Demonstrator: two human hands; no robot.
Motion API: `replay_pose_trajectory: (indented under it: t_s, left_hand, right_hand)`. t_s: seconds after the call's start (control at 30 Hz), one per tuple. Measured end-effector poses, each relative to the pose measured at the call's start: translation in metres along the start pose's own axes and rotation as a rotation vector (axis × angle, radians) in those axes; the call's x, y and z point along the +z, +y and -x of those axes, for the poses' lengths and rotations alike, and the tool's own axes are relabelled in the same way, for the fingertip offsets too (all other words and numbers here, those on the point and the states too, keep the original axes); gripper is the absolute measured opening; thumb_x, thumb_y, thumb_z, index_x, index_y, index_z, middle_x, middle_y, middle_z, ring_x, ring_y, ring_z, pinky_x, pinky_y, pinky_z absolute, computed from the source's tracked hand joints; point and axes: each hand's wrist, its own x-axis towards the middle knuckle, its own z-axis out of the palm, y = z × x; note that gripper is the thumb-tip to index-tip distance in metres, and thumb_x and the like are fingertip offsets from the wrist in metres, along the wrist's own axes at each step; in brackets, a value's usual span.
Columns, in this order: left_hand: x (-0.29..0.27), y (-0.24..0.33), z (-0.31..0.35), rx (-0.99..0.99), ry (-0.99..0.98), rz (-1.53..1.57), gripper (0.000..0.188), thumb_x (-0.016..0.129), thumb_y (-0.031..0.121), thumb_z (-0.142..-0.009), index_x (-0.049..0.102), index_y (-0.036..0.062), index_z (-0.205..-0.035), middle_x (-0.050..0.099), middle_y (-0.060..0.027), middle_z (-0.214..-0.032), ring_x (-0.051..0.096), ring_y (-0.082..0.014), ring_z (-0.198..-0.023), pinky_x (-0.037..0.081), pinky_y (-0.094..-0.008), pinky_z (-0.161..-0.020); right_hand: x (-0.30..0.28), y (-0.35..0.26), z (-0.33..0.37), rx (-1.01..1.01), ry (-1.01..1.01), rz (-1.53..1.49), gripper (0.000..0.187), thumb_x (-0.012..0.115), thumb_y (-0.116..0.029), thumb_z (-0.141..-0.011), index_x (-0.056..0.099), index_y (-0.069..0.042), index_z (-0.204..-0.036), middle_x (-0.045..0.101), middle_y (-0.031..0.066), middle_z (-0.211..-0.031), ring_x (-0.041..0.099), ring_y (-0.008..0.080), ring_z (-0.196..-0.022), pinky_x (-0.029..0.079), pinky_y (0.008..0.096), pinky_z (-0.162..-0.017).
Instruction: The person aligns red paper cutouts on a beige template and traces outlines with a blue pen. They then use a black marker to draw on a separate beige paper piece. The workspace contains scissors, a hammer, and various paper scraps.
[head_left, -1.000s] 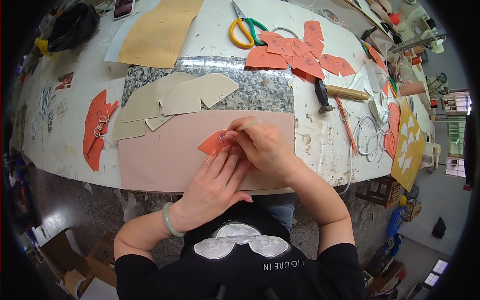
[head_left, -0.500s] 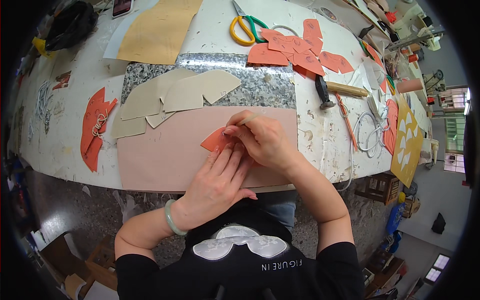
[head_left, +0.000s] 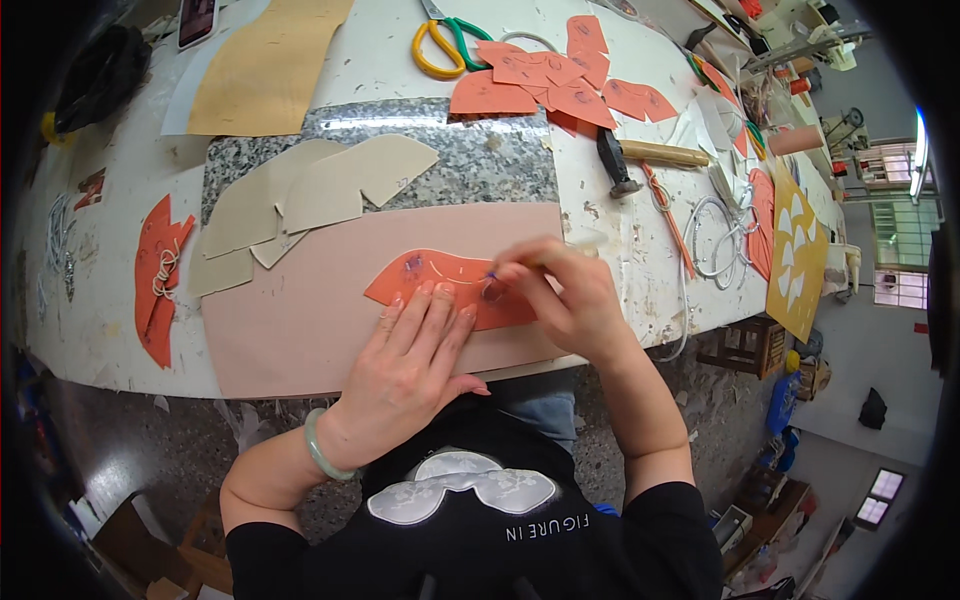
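Note:
An orange pattern piece (head_left: 432,268) with a curved upper edge lies on a large pinkish sheet (head_left: 285,345) in front of me. My left hand (head_left: 405,350) rests flat across its lower edge, fingers spread, pressing it against the sheet. My right hand (head_left: 565,300) is closed around a pale, slim pen (head_left: 592,243), slightly blurred by motion. Its point is down on the right part of the orange piece, where part of the piece is hidden under my right hand. Purple scribbles and short pale slits show on the piece.
Beige pattern pieces (head_left: 325,195) overlap on a speckled stone slab (head_left: 480,170). Beyond are scissors (head_left: 440,50), an orange pile (head_left: 545,80) and a hammer (head_left: 650,152). Tied orange pieces (head_left: 155,290) lie left; white cord (head_left: 712,235) and a yellow cut-out sheet (head_left: 797,255) are right.
The right hand with the pen has moved right along the orange piece, uncovering more of it. The left hand still holds the piece down. The whole view has shifted slightly.

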Motion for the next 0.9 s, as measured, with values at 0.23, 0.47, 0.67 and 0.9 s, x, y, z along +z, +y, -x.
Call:
replay_pose_trajectory:
  t_s: [0.23, 0.47, 0.67, 0.9]
  left_hand:
    - [0.003, 0.001, 0.001, 0.004, -0.014, -0.031, 0.077, 0.072, 0.052, -0.074, 0.061, -0.0017, -0.128, 0.055, -0.0246, -0.132, 0.051, -0.0397, -0.126, 0.045, -0.0495, -0.102]
    - [0.004, 0.002, 0.001, -0.012, -0.018, -0.029, 0.078, 0.072, 0.052, -0.074, 0.060, -0.0001, -0.130, 0.054, -0.0250, -0.134, 0.050, -0.0403, -0.127, 0.045, -0.0518, -0.102]
    - [0.003, 0.001, 0.000, -0.012, -0.039, -0.025, 0.079, 0.073, 0.052, -0.073, 0.059, 0.0004, -0.132, 0.053, -0.0253, -0.135, 0.050, -0.0402, -0.128, 0.045, -0.0520, -0.102]
    - [0.001, 0.000, -0.002, 0.005, -0.028, -0.047, 0.073, 0.068, 0.052, -0.078, 0.061, -0.0010, -0.127, 0.057, -0.0234, -0.129, 0.054, -0.0374, -0.123, 0.045, -0.0486, -0.102]
  right_hand:
    - [0.008, 0.012, 0.021, -0.199, 0.088, 0.201, 0.015, 0.069, -0.001, -0.086, 0.061, -0.002, -0.098, 0.067, 0.0123, -0.090, 0.066, 0.0289, -0.077, 0.054, 0.0368, -0.067]
    - [0.015, 0.009, 0.021, -0.222, 0.043, 0.211, 0.019, 0.069, 0.002, -0.083, 0.059, -0.002, -0.099, 0.065, 0.0119, -0.087, 0.063, 0.0303, -0.075, 0.052, 0.0383, -0.066]
    - [0.002, 0.013, 0.025, -0.161, 0.022, 0.120, 0.017, 0.068, 0.002, -0.084, 0.059, -0.003, -0.098, 0.064, 0.0108, -0.084, 0.061, 0.0301, -0.074, 0.051, 0.0395, -0.066]
    - [-0.002, 0.010, 0.019, -0.180, -0.014, 0.229, 0.016, 0.067, -0.001, -0.086, 0.058, -0.004, -0.098, 0.064, 0.0097, -0.085, 0.062, 0.0293, -0.076, 0.050, 0.0390, -0.066]
